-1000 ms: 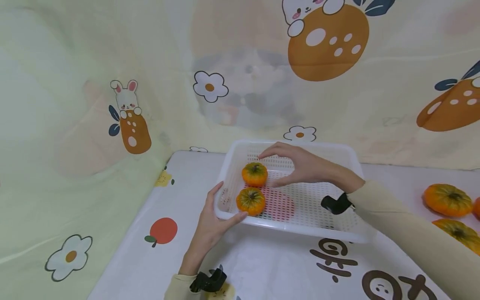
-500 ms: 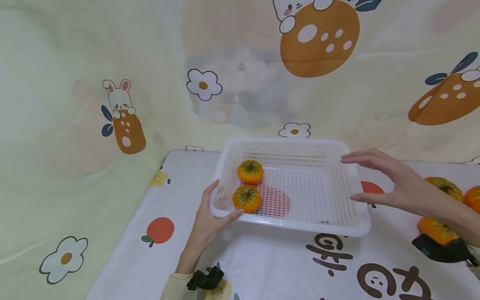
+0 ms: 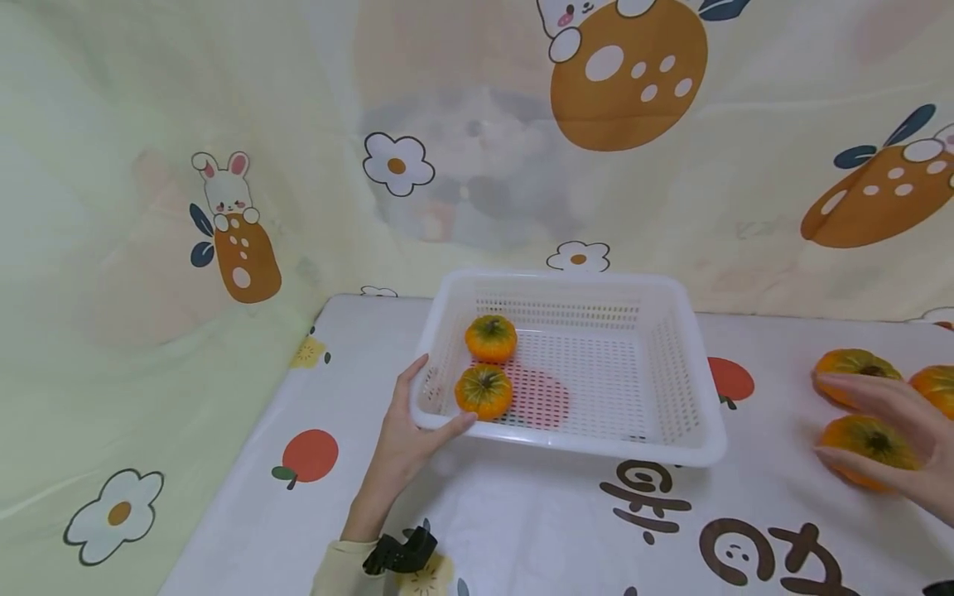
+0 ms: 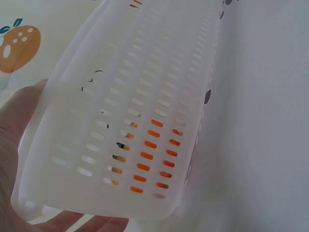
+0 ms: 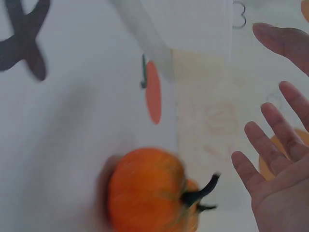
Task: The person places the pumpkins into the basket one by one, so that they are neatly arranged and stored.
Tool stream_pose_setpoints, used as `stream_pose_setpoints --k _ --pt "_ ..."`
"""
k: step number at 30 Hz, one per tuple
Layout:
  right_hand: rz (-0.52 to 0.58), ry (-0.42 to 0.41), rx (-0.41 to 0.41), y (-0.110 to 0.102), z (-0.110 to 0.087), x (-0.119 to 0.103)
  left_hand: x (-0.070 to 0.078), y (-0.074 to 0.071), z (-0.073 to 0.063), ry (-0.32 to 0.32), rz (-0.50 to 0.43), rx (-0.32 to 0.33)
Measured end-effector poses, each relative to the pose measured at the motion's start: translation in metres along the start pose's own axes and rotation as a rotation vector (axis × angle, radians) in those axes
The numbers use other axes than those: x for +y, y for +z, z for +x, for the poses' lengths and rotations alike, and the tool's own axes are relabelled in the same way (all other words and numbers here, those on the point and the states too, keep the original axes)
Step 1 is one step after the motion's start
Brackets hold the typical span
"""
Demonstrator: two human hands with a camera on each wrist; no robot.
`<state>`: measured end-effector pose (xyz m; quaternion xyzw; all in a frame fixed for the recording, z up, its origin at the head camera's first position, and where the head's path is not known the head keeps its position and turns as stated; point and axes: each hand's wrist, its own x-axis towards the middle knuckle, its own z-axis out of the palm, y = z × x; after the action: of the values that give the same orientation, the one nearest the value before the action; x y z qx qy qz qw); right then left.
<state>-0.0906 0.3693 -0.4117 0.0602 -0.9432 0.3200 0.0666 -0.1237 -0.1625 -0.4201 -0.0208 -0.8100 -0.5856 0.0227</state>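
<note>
The white basket point(image 3: 589, 364) is positioned on the tabletop point(image 3: 522, 517), opening upward. Its long axis runs left to right, the right end angled slightly nearer the person. Side walls and floor are perforated.

Two pumpkins are located inside at the left end, one behind the other: the rear pumpkin point(image 3: 491, 335) and the front pumpkin point(image 3: 484, 391). Both have the stem side facing up.

The left hand point(image 3: 402, 437) grips the basket at its left front corner, thumb on the front rim, fingers around the left side.

The right hand point(image 3: 927, 447) is spread, thumb well apart from the fingers, at the near pumpkin point(image 3: 866, 439) to the right of the basket. The right wrist view shows its palm and fingers free of any object. The far pumpkin point(image 3: 855, 362) and the outer pumpkin point(image 3: 937, 387) lie close by.

Markings: brown lettering point(image 3: 705, 546) is printed on the tabletop cover in front of the basket; it cannot be read with certainty. Faint reddish marks point(image 5: 222, 121) in the right wrist view are too blurred to read.
</note>
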Motion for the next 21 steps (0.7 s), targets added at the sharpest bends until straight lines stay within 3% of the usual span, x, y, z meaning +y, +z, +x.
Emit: stream_pose_setpoints --k 7,11,15,21 --pt "-0.019 0.039 0.107 0.017 -0.018 0.08 0.0 -0.002 0.0 -0.01 -0.003 0.009" --pt "-0.03 0.095 0.116 0.021 -0.02 0.114 0.0 -0.002 0.0 -0.007 -0.005 0.005" --pt "-0.041 0.124 0.119 0.023 -0.022 0.125 -0.001 -0.002 0.0 -0.006 -0.005 0.005" --pt "-0.056 0.16 0.121 0.023 -0.026 0.119 -0.002 -0.001 0.001 -0.005 -0.02 0.002"
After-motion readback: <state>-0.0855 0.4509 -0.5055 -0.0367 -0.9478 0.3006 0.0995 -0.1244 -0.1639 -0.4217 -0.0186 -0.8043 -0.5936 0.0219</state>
